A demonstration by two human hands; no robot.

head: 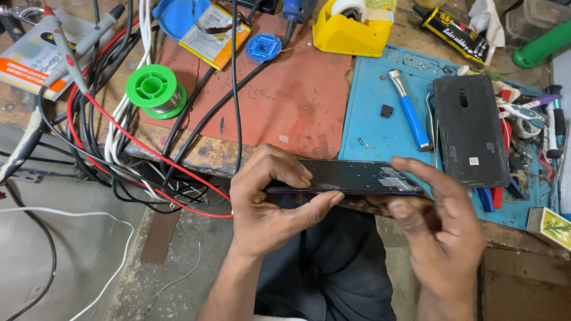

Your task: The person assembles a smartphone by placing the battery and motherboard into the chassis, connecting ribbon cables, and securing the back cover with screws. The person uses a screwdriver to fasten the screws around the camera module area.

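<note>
- Holding a dark phone edge-on, both hands keep it lifted just above the near edge of the counter, over the person's lap.
- Left hand: its grip is closed on the phone's left end, fingers curled over the top edge and thumb pressed along the underside.
- Right hand: blurred; its forefinger lies on the phone's right end and the thumb sits just below it, so the grip looks closed on the phone, loosely.
- The phone's upper face shows a pale patch near its right end.
- Behind the phone lies a blue mat, and on it a black back cover lying flat, well apart from the hands.
- A blue-handled tool lies on the mat left of the cover, with a small black square part beside it.
- A reddish mat lies to the left of the blue one.
- A green spool stands on the counter's left part, beside a tangle of black, red and white cables.
- A yellow tape holder stands at the far edge.
</note>
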